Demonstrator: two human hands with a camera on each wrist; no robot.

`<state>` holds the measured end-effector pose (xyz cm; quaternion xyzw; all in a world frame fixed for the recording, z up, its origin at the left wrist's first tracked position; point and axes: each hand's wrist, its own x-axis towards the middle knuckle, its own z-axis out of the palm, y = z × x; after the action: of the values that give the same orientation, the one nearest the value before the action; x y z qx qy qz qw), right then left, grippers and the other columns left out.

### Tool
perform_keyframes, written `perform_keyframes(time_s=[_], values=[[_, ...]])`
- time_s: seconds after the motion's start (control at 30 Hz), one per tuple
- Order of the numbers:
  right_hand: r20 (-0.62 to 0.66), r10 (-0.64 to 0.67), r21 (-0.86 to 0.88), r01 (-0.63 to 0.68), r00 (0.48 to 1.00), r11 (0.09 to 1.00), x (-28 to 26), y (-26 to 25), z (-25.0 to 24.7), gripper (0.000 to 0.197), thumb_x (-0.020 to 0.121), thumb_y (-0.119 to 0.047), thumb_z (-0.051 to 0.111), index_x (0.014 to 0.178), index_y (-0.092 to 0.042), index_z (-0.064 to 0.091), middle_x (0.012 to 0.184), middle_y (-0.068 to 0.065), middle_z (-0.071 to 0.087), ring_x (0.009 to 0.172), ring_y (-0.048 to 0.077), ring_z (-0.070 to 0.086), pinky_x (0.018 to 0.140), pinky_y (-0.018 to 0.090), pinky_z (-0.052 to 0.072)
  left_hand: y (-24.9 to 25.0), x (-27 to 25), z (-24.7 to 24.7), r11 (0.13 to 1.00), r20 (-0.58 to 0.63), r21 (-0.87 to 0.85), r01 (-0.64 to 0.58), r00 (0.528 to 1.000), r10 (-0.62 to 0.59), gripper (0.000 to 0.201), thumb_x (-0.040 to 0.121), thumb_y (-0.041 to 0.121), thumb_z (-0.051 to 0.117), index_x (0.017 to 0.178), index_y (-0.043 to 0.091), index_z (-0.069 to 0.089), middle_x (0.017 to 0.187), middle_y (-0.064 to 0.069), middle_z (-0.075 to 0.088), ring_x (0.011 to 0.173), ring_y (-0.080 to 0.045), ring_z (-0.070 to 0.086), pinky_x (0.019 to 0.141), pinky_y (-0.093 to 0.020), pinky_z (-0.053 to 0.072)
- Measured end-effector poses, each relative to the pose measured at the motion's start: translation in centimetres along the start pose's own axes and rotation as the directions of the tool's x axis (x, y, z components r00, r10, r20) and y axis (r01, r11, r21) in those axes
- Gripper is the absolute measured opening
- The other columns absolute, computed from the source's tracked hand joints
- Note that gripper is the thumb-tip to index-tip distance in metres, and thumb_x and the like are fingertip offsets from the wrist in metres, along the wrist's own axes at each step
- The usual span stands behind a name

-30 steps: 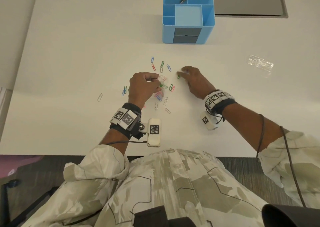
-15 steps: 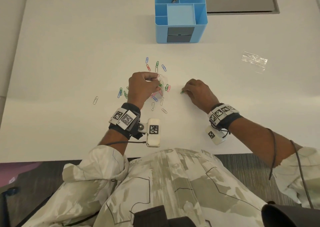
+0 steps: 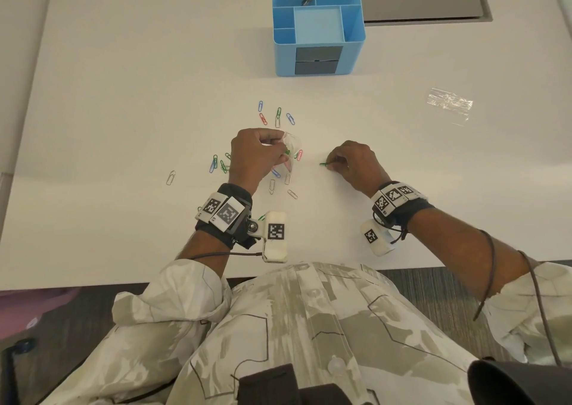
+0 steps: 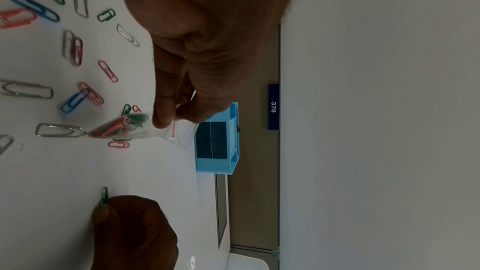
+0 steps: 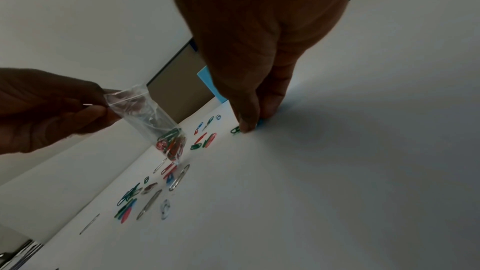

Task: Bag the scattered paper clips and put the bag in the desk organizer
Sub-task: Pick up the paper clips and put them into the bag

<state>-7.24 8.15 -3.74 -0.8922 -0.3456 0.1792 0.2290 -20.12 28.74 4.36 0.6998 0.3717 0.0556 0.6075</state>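
Observation:
My left hand [image 3: 258,154] pinches the top of a small clear zip bag [image 4: 135,126] that hangs just above the white desk [image 3: 123,79] with several coloured clips inside. The bag [image 5: 153,122] is also seen in the right wrist view. My right hand [image 3: 353,164] pinches a green paper clip [image 3: 324,164] against the desk, right of the bag. That clip [image 4: 104,194] sticks out past the fingertips [image 5: 245,127]. Several loose paper clips [image 3: 277,117] lie scattered around my left hand. The blue desk organizer [image 3: 318,30] stands at the far middle.
A second clear plastic bag [image 3: 450,103] lies flat at the right. A grey cable tray cover [image 3: 424,2] is set into the desk behind the organizer. One silver clip [image 3: 170,177] lies apart at the left. The desk's near edge runs just before my body.
My right hand has drawn the green clip back toward me and to the right, away from the pile. My left hand keeps holding the bag in about the same place.

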Motion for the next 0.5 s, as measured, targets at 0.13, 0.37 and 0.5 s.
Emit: perform_keyframes(time_s=[0.13,0.37,0.5], values=[[0.039,0.006,-0.083,-0.003,0.999,0.997,0.1,-0.3,0.4,0.006,0.094,-0.013,0.064,0.097,-0.009,0.067,0.091,0.007,0.058,0.081,0.024,0.054,0.070,0.032,0.040,0.1,-0.2,-0.1,1.000,0.003,-0.002,-0.008,1.000,0.008,0.027,0.091,-0.004,0.072,0.115,0.005,0.078,0.103,-0.011,0.078,0.072,-0.018,0.079,0.066,-0.015,0.061],[0.050,-0.094,-0.293,0.104,0.994,0.950,-0.3,-0.7,1.4,0.010,0.099,-0.006,0.048,0.099,-0.004,0.058,0.099,0.015,0.057,0.086,0.035,0.053,0.083,0.043,0.044,0.1,-0.6,-0.2,1.000,-0.008,0.012,-0.023,1.000,0.023,0.027,0.090,-0.004,0.071,0.113,0.006,0.079,0.102,-0.012,0.078,0.079,-0.026,0.081,0.068,-0.018,0.063],[0.027,-0.043,-0.158,0.047,0.999,0.986,-0.3,-0.9,0.6,0.008,0.098,-0.004,0.048,0.100,-0.004,0.057,0.101,0.014,0.055,0.084,0.032,0.052,0.078,0.039,0.044,0.1,-0.7,-0.2,1.000,-0.011,0.017,-0.021,1.000,0.022,0.027,0.089,-0.004,0.072,0.113,0.006,0.079,0.102,-0.013,0.078,0.080,-0.027,0.081,0.067,-0.017,0.063]])
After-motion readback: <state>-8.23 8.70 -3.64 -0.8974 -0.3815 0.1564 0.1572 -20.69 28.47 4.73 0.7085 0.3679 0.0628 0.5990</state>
